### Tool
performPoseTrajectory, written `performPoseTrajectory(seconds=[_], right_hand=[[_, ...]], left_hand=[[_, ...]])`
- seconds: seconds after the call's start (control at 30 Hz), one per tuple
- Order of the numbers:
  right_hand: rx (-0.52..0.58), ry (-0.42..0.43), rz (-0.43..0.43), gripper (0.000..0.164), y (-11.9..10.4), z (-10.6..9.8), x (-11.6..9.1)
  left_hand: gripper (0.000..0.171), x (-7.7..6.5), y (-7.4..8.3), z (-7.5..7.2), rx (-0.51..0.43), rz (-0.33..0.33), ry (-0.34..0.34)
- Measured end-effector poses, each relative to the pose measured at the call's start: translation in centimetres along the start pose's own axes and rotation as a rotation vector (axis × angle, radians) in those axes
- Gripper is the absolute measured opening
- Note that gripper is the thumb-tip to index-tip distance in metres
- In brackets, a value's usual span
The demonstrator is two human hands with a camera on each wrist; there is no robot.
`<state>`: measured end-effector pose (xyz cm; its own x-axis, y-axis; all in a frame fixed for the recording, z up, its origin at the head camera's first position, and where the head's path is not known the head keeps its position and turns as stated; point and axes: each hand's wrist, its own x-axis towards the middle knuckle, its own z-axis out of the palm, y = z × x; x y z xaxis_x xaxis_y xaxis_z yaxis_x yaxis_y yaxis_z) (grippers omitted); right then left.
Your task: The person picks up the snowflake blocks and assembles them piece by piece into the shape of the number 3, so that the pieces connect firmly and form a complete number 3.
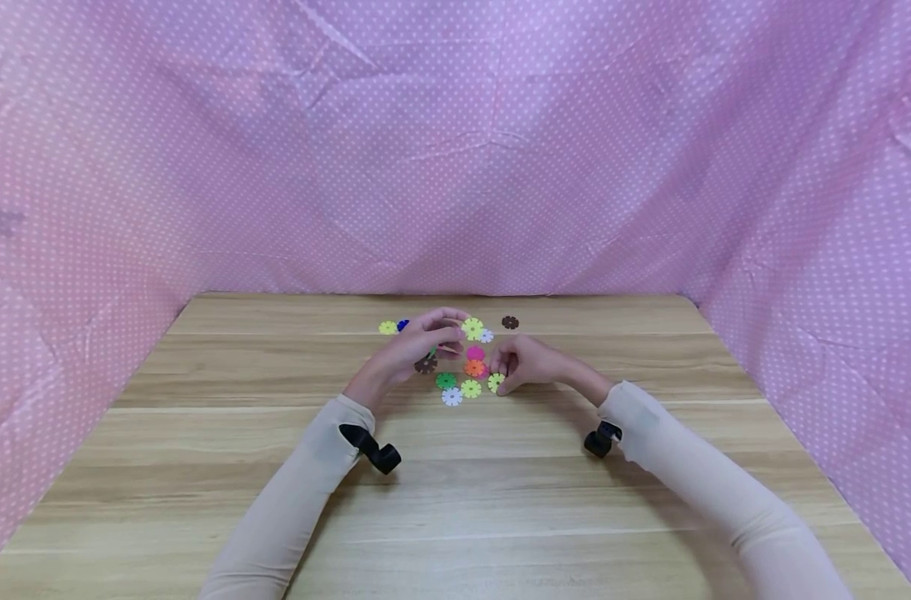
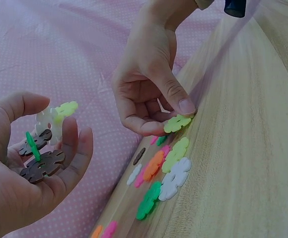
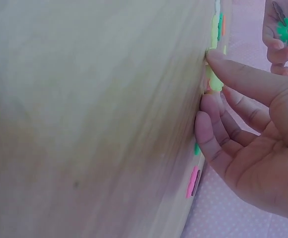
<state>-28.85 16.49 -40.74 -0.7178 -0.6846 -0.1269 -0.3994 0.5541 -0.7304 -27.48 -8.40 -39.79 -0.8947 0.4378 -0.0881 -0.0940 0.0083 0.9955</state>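
Note:
My left hand [image 1: 425,340] is raised over the far part of the table and holds a small chain of joined snowflake discs. In the left wrist view the chain shows a brown disc [image 2: 42,167], a green disc [image 2: 33,146], a second brown disc, a white disc [image 2: 45,121] and a yellow disc [image 2: 67,108], lying within the curled fingers. Down at the tabletop, my right hand [image 1: 532,363] pinches a loose yellow-green snowflake disc [image 2: 178,123] between thumb and fingertips. Part of that disc is hidden by the thumb in the right wrist view.
Several loose discs lie between the hands, among them a white disc [image 1: 452,397], a green disc [image 1: 445,380], an orange disc [image 1: 474,367] and a pink disc [image 1: 475,353]. Farther back is a brown disc [image 1: 510,322]. A pink dotted cloth [image 1: 455,167] hangs around the wooden table [image 1: 470,500].

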Motion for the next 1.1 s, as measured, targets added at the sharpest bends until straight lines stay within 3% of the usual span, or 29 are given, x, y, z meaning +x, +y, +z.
performPoseTrajectory(seconds=[0.37, 0.6, 0.77, 0.87, 1.1], right_hand=[[0.108, 0.055, 0.035, 0.019, -0.1, -0.4, 0.2], [0.139, 0.211, -0.011, 0.016, -1.1, -1.5, 0.5], [0.287, 0.357, -0.041, 0.018, -1.7, -2.1, 0.4], [0.364, 0.403, -0.051, 0.018, -1.9, -2.2, 0.3], [0.412, 0.486, -0.047, 0.018, -2.3, -1.5, 0.3]], left_hand=[[0.037, 0.0, 0.0, 0.0, -0.059, 0.004, 0.016], [0.034, 0.0, 0.2, -0.1, -0.071, 0.007, 0.049], [0.034, 0.1, 0.2, -0.2, -0.086, -0.004, 0.069], [0.033, 0.1, 0.2, -0.2, -0.092, -0.016, 0.086], [0.029, 0.0, 0.2, -0.1, -0.093, -0.037, 0.102]])
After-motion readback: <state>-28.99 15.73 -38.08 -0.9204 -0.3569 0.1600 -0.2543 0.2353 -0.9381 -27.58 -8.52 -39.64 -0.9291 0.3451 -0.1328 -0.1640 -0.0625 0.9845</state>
